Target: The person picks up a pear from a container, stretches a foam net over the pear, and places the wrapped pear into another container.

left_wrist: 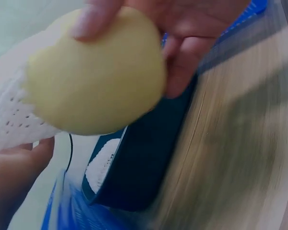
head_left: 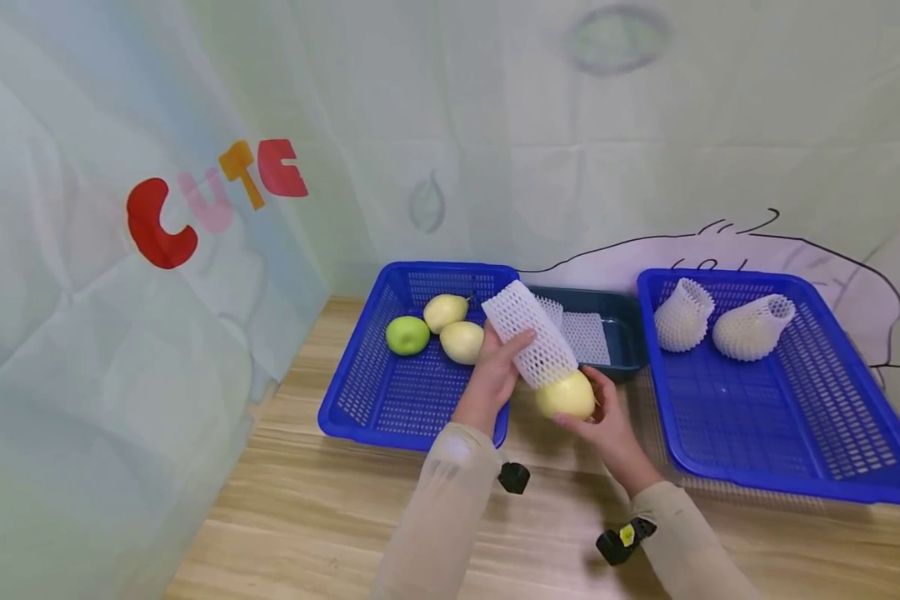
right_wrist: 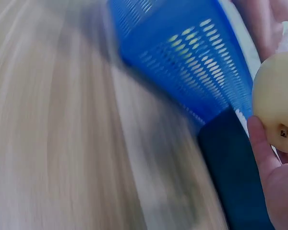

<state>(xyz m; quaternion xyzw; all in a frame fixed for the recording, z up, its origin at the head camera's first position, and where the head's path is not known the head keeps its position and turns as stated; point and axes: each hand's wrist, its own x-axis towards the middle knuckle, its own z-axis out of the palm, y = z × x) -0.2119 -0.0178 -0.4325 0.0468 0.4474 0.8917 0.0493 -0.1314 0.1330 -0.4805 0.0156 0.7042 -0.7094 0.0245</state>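
Observation:
A white foam net sleeve [head_left: 532,337] is held by my left hand [head_left: 497,371], fingers on one side and thumb across its front. Its lower mouth covers the top of a yellow pear [head_left: 566,397]. My right hand [head_left: 606,421] grips the pear's lower end between thumb and fingers. In the left wrist view the pear [left_wrist: 101,76] bulges out of the netting [left_wrist: 19,110]. The right wrist view shows the pear's dark end pit [right_wrist: 283,130] beside the right hand [right_wrist: 278,182]. Both hands are raised over the table's middle.
To the left, a blue basket [head_left: 412,442] holds two yellow pears [head_left: 462,342] and a green apple [head_left: 407,335]. A dark teal tray [head_left: 630,333] with flat foam sleeves [head_left: 587,337] stands behind the hands. The right blue basket [head_left: 727,433] contains two net-wrapped fruits [head_left: 753,327].

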